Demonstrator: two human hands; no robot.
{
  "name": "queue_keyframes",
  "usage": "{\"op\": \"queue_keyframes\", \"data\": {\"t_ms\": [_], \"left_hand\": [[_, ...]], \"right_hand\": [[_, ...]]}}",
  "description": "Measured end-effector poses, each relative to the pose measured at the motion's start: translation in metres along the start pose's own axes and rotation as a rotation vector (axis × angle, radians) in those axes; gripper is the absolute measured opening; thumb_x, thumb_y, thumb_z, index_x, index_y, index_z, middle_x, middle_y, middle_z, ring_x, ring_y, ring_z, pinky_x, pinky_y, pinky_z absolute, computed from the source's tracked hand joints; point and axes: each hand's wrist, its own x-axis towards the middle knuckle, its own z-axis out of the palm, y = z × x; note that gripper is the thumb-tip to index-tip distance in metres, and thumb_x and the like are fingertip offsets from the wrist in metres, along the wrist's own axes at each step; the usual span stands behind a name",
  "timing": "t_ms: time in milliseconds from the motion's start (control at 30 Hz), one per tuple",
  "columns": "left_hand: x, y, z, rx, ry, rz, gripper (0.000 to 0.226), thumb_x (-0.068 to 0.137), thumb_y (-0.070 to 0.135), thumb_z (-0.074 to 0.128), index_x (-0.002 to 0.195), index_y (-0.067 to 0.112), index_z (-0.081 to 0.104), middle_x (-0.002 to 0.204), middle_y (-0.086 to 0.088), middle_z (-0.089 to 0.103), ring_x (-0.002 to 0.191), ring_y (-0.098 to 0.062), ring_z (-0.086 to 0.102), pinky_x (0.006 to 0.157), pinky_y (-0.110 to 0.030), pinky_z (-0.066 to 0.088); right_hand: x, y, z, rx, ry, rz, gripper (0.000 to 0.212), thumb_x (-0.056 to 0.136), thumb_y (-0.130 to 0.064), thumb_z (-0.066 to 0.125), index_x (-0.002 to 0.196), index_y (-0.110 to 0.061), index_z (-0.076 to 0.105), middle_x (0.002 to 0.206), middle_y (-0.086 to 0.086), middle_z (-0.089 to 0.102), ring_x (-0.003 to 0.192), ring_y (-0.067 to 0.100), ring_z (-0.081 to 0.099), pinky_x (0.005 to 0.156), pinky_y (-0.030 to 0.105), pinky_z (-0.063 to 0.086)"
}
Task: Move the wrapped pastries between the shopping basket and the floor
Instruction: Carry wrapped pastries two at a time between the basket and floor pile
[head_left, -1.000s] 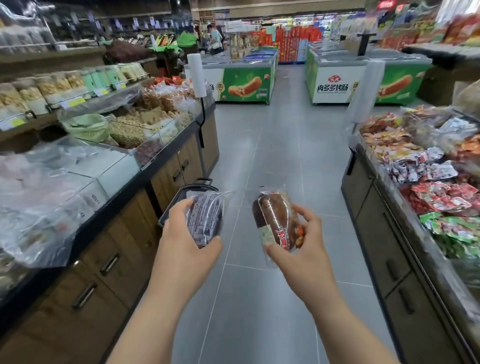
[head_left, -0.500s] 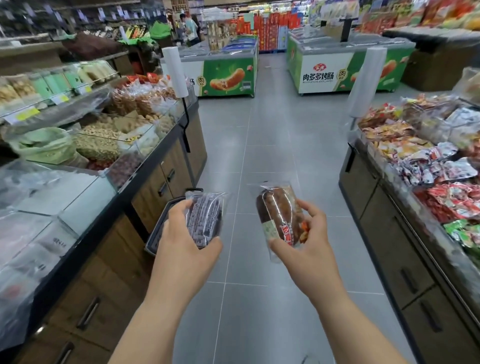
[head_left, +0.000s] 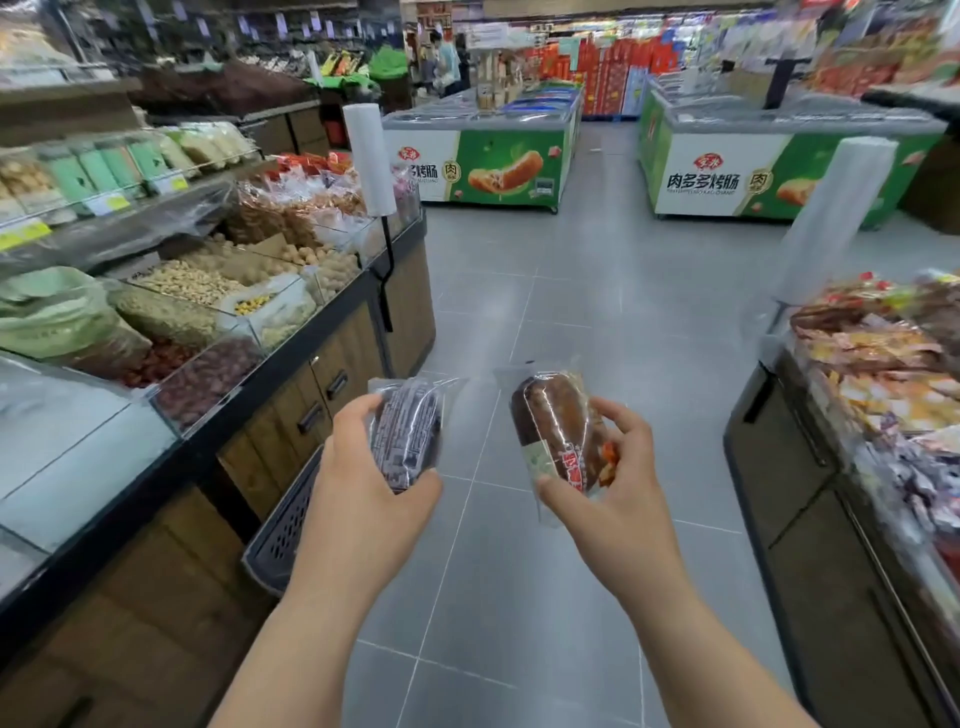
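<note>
The left grip (head_left: 363, 499) is curled round the dark wrapped pastry (head_left: 408, 436) and the right grip (head_left: 618, 499) round the brown wrapped pastry (head_left: 558, 426), both aloft over the floor (head_left: 519, 597) by the shopping basket (head_left: 285, 525), likely to shift two at once.

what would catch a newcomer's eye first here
The two wrapped pastries held up mid-frame: a dark pastry in the left hand, a brown pastry with a red label in the right hand. Behind the left hand a dark basket sits low beside the left counter. Farther back, two green freezers with sausage pictures flank the aisle.
</note>
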Motion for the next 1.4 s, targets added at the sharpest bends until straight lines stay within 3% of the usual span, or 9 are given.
{"op": "queue_keyframes", "data": {"t_ms": [233,367,567,767,900,1033,1267,1400], "left_hand": [[0.067,0.011,0.044,0.0,0.032,-0.048,0.066,0.078,0.02,0.071,0.114,0.05,0.025,0.121,0.008,0.047,0.098,-0.012,0.056,0.072,-0.023,0.045],[0.11,0.006,0.059,0.009,0.056,-0.078,0.067,0.078,0.02,0.072,0.122,0.045,0.027,0.123,0.007,0.048,0.099,-0.012,0.056,0.064,-0.015,0.042],[0.191,-0.008,0.064,0.021,0.109,-0.104,0.068,0.078,0.02,0.071,0.127,0.04,0.029,0.123,0.006,0.047,0.101,-0.014,0.054,0.077,-0.027,0.042],[0.282,-0.03,0.047,0.075,0.198,-0.117,0.07,0.08,0.023,0.069,0.132,0.039,0.025,0.12,0.013,0.038,0.101,-0.013,0.05,0.074,-0.027,0.039],[0.324,-0.044,0.031,0.091,0.243,-0.138,0.069,0.082,0.023,0.068,0.135,0.037,0.024,0.117,0.017,0.029,0.1,-0.007,0.041,0.077,-0.024,0.035],[0.349,-0.065,0.015,0.113,0.288,-0.203,0.068,0.08,0.028,0.068,0.129,0.044,0.023,0.124,0.01,0.043,0.101,-0.017,0.055,0.077,-0.03,0.045],[0.38,-0.101,-0.013,0.142,0.448,-0.351,0.069,0.08,0.028,0.069,0.129,0.045,0.024,0.13,0.006,0.044,0.106,-0.017,0.054,0.084,-0.032,0.048],[0.396,-0.117,-0.027,0.158,0.588,-0.457,0.067,0.078,0.027,0.068,0.127,0.045,0.025,0.121,0.008,0.048,0.096,-0.014,0.057,0.074,-0.026,0.045]], "right_hand": [[0.09,0.02,-0.01,0.013,-0.061,0.003,0.069,0.075,-0.006,0.072,0.115,-0.048,0.035,0.109,-0.02,0.053,0.081,-0.007,0.059,0.06,0.005,0.044],[0.139,0.031,-0.001,0.031,-0.08,0.022,0.068,0.076,-0.004,0.071,0.118,-0.043,0.036,0.108,-0.021,0.052,0.078,-0.009,0.058,0.057,0.004,0.043],[0.227,0.044,0.035,0.018,-0.124,0.01,0.066,0.077,-0.008,0.072,0.114,-0.047,0.034,0.109,-0.022,0.053,0.079,-0.006,0.059,0.06,0.005,0.045],[0.317,0.042,0.09,0.021,-0.188,-0.005,0.063,0.077,-0.008,0.071,0.106,-0.051,0.035,0.104,-0.024,0.051,0.076,-0.008,0.059,0.056,0.008,0.046],[0.358,0.04,0.13,0.021,-0.229,-0.021,0.066,0.077,-0.01,0.071,0.112,-0.05,0.032,0.107,-0.021,0.051,0.074,-0.007,0.059,0.057,0.01,0.047],[0.388,0.041,0.17,0.038,-0.329,-0.019,0.069,0.077,-0.009,0.072,0.12,-0.045,0.032,0.106,-0.02,0.049,0.077,-0.008,0.059,0.058,0.011,0.047],[0.436,0.048,0.25,0.053,-0.567,-0.035,0.065,0.078,-0.01,0.072,0.116,-0.046,0.033,0.103,-0.017,0.052,0.073,-0.006,0.059,0.056,0.007,0.046],[0.463,0.05,0.295,0.07,-0.739,-0.05,0.066,0.077,-0.009,0.072,0.121,-0.041,0.035,0.103,-0.017,0.052,0.075,0.0,0.061,0.056,0.012,0.048]]}}
